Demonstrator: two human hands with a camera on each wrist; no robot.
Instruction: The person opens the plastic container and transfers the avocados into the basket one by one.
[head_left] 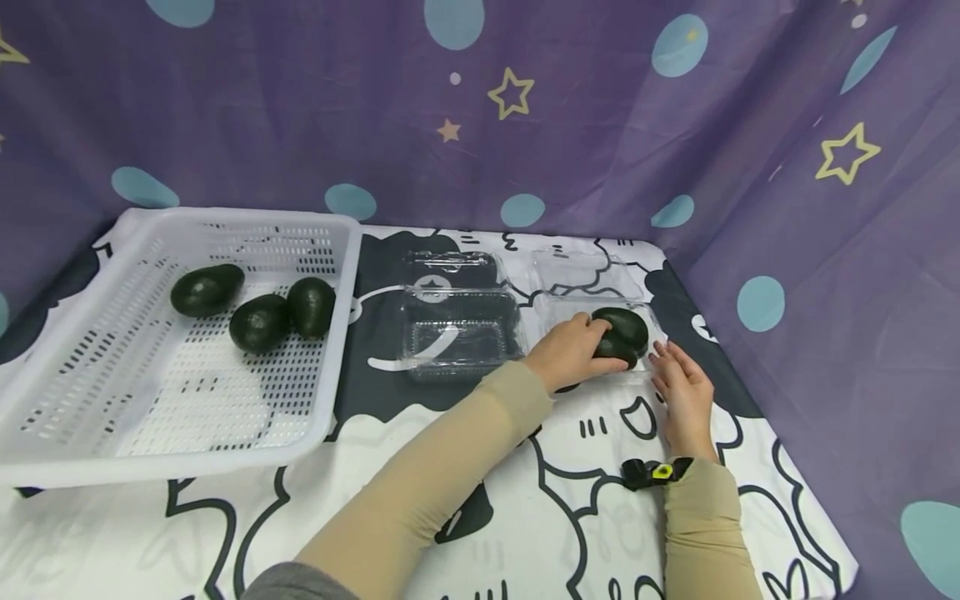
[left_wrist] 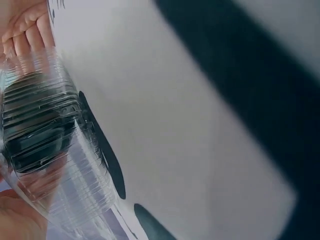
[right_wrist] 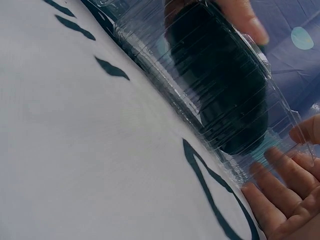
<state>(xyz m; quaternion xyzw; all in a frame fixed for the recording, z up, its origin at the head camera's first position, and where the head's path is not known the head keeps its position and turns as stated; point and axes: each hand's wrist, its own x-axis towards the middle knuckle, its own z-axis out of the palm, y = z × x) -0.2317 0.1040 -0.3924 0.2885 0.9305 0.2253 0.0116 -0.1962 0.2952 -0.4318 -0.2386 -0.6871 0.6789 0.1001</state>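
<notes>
An open clear plastic clamshell box [head_left: 558, 312] lies on the patterned cloth at centre right, with two dark green avocados [head_left: 626, 327] in its tray. My left hand [head_left: 592, 346] reaches into the tray, its fingers curled over the nearer avocado. My right hand [head_left: 667, 362] is beside the tray's right front corner, straight fingers touching the rim. In the right wrist view the avocado [right_wrist: 220, 90] shows through the ribbed box wall [right_wrist: 165, 75], and my right fingers [right_wrist: 280, 195] lie against that wall. In the left wrist view the box [left_wrist: 75, 200] and dark fruit [left_wrist: 35, 130] fill the left edge.
A white perforated basket [head_left: 75, 333] at the left holds three more avocados [head_left: 258, 321]. A second open clear clamshell [head_left: 457, 325] lies between the basket and the first box. A purple starred curtain [head_left: 825, 292] closes in the back and right side.
</notes>
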